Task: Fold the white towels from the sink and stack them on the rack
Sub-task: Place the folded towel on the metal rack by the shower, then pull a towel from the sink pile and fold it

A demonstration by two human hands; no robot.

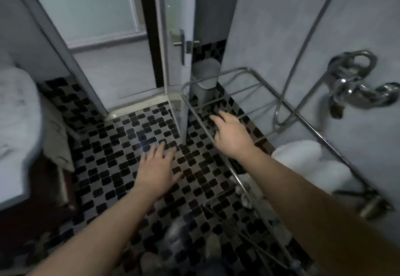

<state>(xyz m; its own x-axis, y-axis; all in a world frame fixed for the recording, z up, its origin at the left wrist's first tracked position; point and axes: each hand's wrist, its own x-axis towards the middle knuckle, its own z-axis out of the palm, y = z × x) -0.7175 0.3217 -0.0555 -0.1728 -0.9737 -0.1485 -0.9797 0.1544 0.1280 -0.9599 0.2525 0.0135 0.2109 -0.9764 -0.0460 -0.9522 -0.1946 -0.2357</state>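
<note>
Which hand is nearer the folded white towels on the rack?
Right. The right hand is over the rack, beside the folded white towels; the left hand is farther left, above the checkered floor.

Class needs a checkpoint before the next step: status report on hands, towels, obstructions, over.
Left hand open, empty. Right hand open, empty, over the rack. White towels lying on rack's near end. Nothing seen in the way, over.

Folded white towels (303, 156) on wire rack (216, 75)

The white towels (299, 155) on the rack (238, 69) are partly hidden by the right forearm (313, 200); the tap (355, 94) is blurred; the white bulk (17, 124) at left is cut off by the edge.
</note>
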